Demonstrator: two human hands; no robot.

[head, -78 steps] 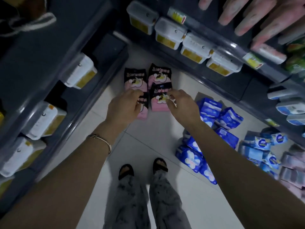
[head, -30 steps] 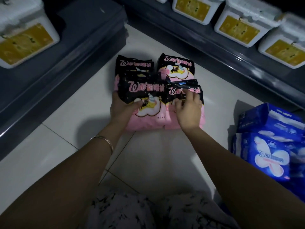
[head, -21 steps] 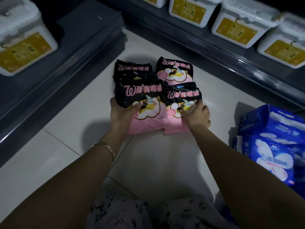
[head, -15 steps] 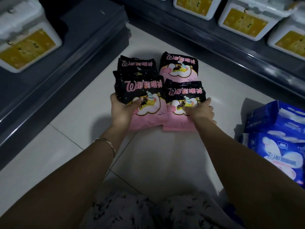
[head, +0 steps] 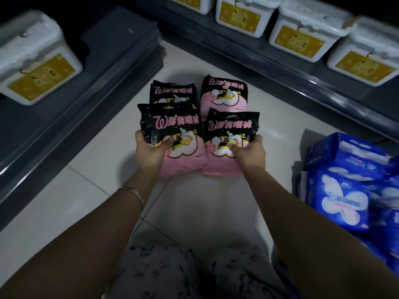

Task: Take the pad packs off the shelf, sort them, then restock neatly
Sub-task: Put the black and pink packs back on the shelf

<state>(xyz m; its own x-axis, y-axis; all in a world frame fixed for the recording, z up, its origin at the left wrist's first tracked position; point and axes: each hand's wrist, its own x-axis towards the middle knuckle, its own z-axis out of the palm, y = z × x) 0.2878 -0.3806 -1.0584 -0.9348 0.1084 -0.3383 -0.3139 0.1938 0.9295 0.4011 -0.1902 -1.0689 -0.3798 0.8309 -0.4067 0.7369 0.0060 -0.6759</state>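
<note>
Dim light, frame edges smeared. Far-left pink pack (head: 172,92) is half covered by the near-left pink pack (head: 172,124); only its black top band & a bit of cloud art show. Extra edges at its top may be more packs, can't tell. Far-right pink pack (head: 224,91) has its btm strip hidden behind the near-right pink pack (head: 232,126). Blue packs (head: 345,190) at right run off the frame, heap too blurred to count. White tubs (head: 306,31) w/ yellow labels on the far shelf (head: 280,83) are cut at the top, print unreadable; one more tub (head: 32,57) sits on the left shelf (head: 86,104). Whether the near pair rests on the floor tile (head: 86,212) or hangs just above it can't be told.

Left hand (head: 151,151) grips the near-left pink pack at its lower left side: thumb pressed across the front on the cloud art, fingers curled round the edge & out of sight behind. Thin bracelet (head: 131,192) on that wrist. Right hand (head: 248,155) mirrors it on the near-right pink pack: thumb on the front, fingers wrapped round the right edge, tips hidden.

The 4 pink packs form a 2-by-2 block between the shelves; near pair side by side & touching, overlapping the far pair, which lies on the floor. Patterned trousers (head: 172,272) at btm of frame
</note>
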